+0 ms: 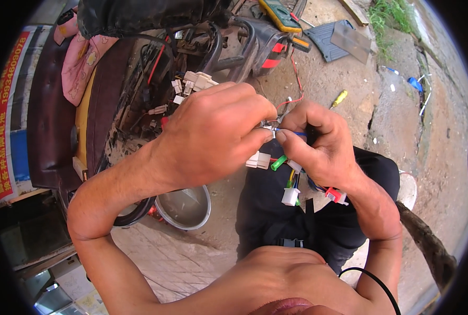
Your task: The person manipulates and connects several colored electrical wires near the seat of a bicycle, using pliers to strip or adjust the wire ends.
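My left hand (213, 136) is closed, thumb and index pinching a small metal terminal (268, 126) at the centre of the view. Beside it my right hand (323, 142) pinches a thin blue wire (289, 132) at that terminal, its fingers curled. Several connectors hang under my hands: white plugs (258, 160), a green sleeve (279, 163), a white connector (290, 196) and a red-and-white one (336, 196). A cluster of white plugs (194, 81) sits behind my left hand, partly hidden by it.
A scooter frame (218, 47) with tail light (270, 55) stands ahead; its seat (50, 121) is left. A metal basin (184, 210) lies below. A multimeter (280, 16), plastic panel (323, 39) and yellow-handled tool (339, 98) are on the ground. A branch (425, 236) is right.
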`<state>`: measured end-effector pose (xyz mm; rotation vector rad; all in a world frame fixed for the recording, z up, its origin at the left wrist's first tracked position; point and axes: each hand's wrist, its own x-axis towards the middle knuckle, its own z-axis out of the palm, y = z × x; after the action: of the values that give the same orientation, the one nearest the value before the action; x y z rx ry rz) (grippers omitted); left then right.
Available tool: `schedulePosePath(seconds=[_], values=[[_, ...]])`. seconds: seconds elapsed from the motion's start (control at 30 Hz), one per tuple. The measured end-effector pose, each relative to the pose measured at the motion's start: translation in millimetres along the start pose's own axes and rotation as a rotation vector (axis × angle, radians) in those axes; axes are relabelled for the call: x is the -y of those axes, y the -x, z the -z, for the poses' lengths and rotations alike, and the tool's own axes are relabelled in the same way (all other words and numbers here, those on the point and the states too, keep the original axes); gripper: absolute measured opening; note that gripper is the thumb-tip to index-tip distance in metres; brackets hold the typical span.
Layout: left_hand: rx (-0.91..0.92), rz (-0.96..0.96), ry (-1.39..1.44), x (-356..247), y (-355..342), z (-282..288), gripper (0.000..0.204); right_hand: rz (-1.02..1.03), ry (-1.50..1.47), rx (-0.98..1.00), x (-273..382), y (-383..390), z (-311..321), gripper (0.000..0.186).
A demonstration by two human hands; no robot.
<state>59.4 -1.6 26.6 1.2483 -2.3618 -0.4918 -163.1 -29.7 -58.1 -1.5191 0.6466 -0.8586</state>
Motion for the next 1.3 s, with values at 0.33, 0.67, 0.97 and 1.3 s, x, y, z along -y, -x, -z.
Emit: schedulePosePath(seconds=[0.33, 0.67, 0.97, 1.3], values=[[0.076, 0.022, 0.134, 1, 1, 1, 0.023, -0.022, 0.265, 0.079, 24, -6, 1, 0.01], [-0.052, 0.028, 0.44, 2, -2, 2, 0.017, -0.362, -0.554, 0.064, 26, -11, 2, 0.011], [0.025, -0.001, 0.007, 3, -2, 18, 0.015, -0.193, -0.18, -0.046, 12, 7, 0, 0.011], [0.116, -0.067, -0.048, 6, -2, 13, 0.013, -0.075, 0.104, -0.013, 19, 10, 4, 0.01]])
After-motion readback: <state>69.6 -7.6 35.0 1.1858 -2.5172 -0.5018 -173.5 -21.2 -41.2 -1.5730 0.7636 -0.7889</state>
